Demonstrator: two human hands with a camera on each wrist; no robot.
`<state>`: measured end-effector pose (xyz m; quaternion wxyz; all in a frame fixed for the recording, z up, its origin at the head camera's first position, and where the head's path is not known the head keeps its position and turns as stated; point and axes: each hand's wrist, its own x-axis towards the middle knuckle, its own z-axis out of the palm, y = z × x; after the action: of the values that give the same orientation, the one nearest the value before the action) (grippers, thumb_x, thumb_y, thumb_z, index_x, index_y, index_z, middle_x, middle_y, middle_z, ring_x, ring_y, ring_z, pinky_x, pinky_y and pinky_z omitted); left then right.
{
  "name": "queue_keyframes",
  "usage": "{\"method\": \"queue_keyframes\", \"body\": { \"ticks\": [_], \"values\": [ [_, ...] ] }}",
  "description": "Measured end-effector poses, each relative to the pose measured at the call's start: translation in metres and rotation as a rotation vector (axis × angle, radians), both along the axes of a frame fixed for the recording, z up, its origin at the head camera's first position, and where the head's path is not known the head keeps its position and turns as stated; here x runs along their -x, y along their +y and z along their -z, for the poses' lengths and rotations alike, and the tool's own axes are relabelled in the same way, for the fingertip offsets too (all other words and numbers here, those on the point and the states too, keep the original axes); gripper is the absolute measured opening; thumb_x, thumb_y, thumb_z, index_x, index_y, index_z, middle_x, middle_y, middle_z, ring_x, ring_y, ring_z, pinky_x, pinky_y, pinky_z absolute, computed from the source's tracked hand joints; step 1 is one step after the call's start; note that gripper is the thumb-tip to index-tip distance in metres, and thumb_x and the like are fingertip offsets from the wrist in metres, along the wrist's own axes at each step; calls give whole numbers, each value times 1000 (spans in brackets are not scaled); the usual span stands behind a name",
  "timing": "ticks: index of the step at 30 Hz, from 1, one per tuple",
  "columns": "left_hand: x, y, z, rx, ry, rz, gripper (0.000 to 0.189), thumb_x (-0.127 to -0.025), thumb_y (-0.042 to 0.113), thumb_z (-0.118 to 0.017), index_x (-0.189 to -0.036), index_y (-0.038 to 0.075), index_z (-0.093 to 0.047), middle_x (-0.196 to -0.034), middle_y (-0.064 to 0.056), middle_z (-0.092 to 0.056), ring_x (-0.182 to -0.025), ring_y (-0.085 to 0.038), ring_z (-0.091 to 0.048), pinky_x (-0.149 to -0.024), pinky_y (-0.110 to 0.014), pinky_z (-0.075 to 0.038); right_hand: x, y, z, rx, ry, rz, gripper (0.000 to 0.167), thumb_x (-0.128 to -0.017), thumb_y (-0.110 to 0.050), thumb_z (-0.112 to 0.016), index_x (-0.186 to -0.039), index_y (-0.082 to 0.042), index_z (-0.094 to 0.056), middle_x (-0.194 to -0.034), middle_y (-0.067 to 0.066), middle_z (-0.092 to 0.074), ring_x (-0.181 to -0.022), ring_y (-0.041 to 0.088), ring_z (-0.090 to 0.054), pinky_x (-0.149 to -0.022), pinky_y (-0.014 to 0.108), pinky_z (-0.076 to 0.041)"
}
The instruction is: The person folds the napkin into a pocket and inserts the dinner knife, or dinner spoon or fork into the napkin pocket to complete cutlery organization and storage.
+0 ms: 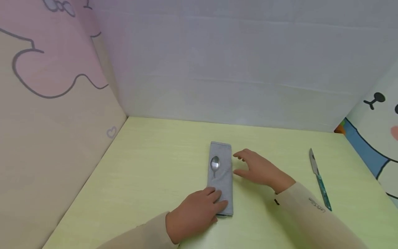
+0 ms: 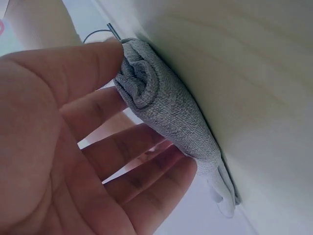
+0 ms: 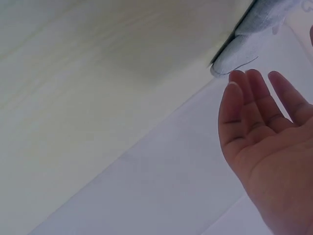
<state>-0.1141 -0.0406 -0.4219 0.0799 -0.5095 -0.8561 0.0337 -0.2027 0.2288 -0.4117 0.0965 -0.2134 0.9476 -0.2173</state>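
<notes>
A grey folded cloth napkin (image 1: pixel 228 183) lies lengthwise on the table, its layers rolled at the near end, as the left wrist view shows. The metal spoon (image 1: pixel 215 163) on top of it has its bowl toward the far end, and the lower handle disappears beneath the fabric. My left hand (image 1: pixel 199 211) rests over the napkin's near part, thumb at the rolled end and fingers along its top. To the right of the napkin's far half is my right hand (image 1: pixel 258 169), thumb and fingers spread apart with nothing between them.
A knife (image 1: pixel 320 180) with a green handle lies on the right of the pale yellow table (image 1: pixel 155 155), blade pointing away. A plain pale wall (image 1: pixel 236 69) stands behind; printed panels (image 1: pixel 62 138) flank both sides.
</notes>
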Motion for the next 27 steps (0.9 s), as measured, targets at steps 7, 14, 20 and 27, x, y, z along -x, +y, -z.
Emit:
{"method": "queue_keyframes", "body": {
  "ticks": [7, 14, 20, 27],
  "values": [
    [2, 0, 0, 16, 18, 1, 25, -100, 19, -68, -123, 28, -68, -117, 5, -64, -107, -14, -57, -82, -21, -52, -22, 41, -5, -24, 24, 58, 53, -98, -34, -72, -138, -3, -59, -131, 12, -60, -119, 33, -59, -96, 53, -50],
    [2, 0, 1, -1, 12, 2, 29, -99, 16, -69, -124, 30, -69, -118, 6, -64, -110, -14, -57, -79, -19, -52, -41, 83, -6, -21, -17, 158, 59, -99, -42, -70, -140, -2, -57, -137, 17, -56, -121, 40, -57, -92, 55, -51],
    [2, 1, 3, 5, -2, 9, 31, -100, 17, -68, -128, 30, -69, -123, 6, -65, -113, -14, -57, -82, -20, -52, -50, 127, -9, 18, -84, 270, 70, -103, -46, -63, -146, 5, -46, -143, 30, -47, -123, 51, -51, -92, 62, -49],
    [2, -1, 0, -1, 18, 8, 31, -100, 17, -69, -129, 29, -69, -124, 4, -65, -113, -15, -57, -82, -20, -53, -44, 173, -16, 40, -90, 357, 72, -107, -41, -56, -148, 15, -37, -144, 39, -41, -124, 57, -45, -92, 66, -46]
  ]
}}
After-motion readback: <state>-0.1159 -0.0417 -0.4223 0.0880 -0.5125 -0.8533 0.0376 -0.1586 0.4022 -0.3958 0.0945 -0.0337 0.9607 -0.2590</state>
